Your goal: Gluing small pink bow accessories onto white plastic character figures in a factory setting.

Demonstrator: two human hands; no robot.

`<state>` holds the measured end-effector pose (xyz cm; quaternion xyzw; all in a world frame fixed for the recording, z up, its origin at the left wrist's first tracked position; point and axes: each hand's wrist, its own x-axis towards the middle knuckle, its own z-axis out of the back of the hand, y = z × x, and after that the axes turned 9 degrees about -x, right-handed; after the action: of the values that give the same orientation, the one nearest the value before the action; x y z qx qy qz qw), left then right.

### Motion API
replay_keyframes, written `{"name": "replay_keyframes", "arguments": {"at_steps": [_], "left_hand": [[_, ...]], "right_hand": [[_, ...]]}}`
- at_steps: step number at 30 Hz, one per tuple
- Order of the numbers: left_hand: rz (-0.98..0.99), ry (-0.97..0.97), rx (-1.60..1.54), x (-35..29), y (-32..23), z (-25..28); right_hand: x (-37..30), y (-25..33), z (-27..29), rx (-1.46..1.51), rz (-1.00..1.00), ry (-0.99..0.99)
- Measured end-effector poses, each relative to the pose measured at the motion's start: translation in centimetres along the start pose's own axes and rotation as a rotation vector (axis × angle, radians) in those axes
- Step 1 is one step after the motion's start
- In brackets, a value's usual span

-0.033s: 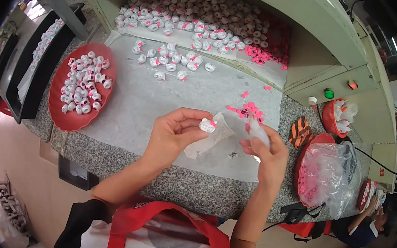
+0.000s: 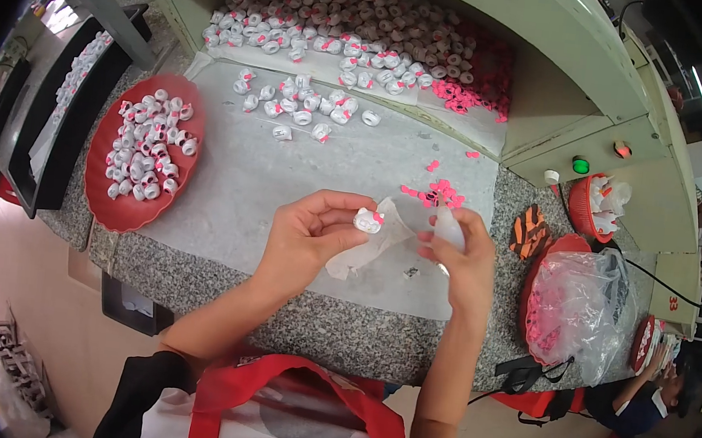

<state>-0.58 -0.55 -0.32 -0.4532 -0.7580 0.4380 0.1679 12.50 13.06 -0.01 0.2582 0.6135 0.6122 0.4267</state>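
Thumb and fingers of the left hand (image 2: 297, 241) pinched a pink-bowed white cat head (image 2: 367, 221), held over a pale paper sheet (image 2: 221, 197). Right of that cat head, the right hand (image 2: 462, 256) gripped a translucent white squeeze bottle (image 2: 451, 228), slightly blurred. A crumpled white cloth (image 2: 355, 258) showed just beside the cat head. Beyond it and rightward lay a pile of pink bows (image 2: 437, 194); beyond and leftward, loose white heads (image 2: 303, 117) were scattered. A red scalloped tray (image 2: 125, 214) of white pieces (image 2: 151, 147) stood well to its left.
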Motion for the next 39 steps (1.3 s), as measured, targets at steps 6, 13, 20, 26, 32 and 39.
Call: {"name": "replay_keyframes", "arguments": {"at_steps": [6, 13, 20, 26, 32, 39], "left_hand": [[-0.021, 0.005, -0.014, -0.4, -0.2, -0.1], [-0.056, -0.040, -0.004, -0.1, 0.5, 0.1], [-0.099, 0.048, 0.032, -0.3, 1.8, -0.7], [-0.254, 0.093, 0.167, -0.5, 1.7, -0.2], [-0.151, 0.175, 0.069, -0.3, 0.8, 0.4], [-0.233, 0.193, 0.093, -0.6, 1.6, -0.3]], "right_hand": [[5.2, -0.1, -3.7, -1.128, 0.187, -0.052], [2.1, -1.6, -0.8, -0.714, 0.142, -0.063], [-2.7, 0.9, -2.2, -0.124, 0.287, 0.236], [-3.4, 1.5, -2.3, -0.155, 0.114, 0.139], [-3.6, 0.7, -2.8, -0.146, 0.187, 0.062], [-3.5, 1.0, -2.4, -0.122, 0.168, 0.109]]}}
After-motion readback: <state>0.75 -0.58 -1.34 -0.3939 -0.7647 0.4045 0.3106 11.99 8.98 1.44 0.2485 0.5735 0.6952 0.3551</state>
